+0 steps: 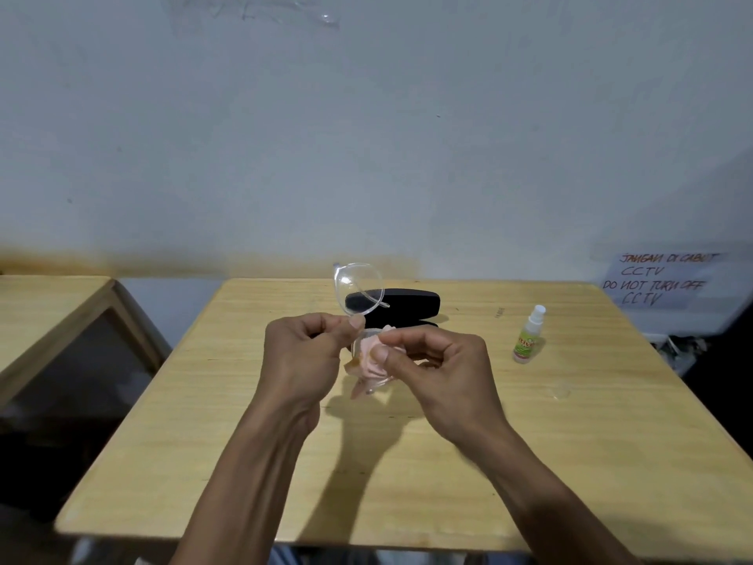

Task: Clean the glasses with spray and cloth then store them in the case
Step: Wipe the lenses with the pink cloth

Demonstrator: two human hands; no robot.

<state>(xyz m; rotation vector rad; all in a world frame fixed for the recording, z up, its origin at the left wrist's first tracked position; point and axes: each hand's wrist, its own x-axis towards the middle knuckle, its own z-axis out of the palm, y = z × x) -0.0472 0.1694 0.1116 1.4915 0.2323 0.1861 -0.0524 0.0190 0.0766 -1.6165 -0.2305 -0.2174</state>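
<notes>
A pale grey wall [366, 136] fills the upper half of the view. Below it stands a light wooden table [244, 462], seen from above by the person working at it. A second wooden table [53, 303] sits off to the left, apart from the first. On the wall at far right hangs a handwritten paper sign [660, 281] about not turning off the CCTV.

Two bare forearms reach in from the bottom edge and meet above the middle of the table. The left hand [303, 360] has its fingers curled, thumb and forefinger pinching the frame of a pair of clear-rimmed glasses [360, 289] — one lens stands up above the hands, tilted, with a transparent temple arm crossing behind it. The right hand [442, 371] is also curled, its thumb and fingers gripping a pink cloth [368, 360] bunched around the lower lens, so that lens is mostly hidden.

Behind the hands, toward the far edge of the table, lies a black glasses case [411, 299], open, its dark interior visible through the raised lens. To the right of the case and well apart from the hands stands a small spray bottle [529, 340] — upright, white nozzle on top, a green and yellow label on its body.
</notes>
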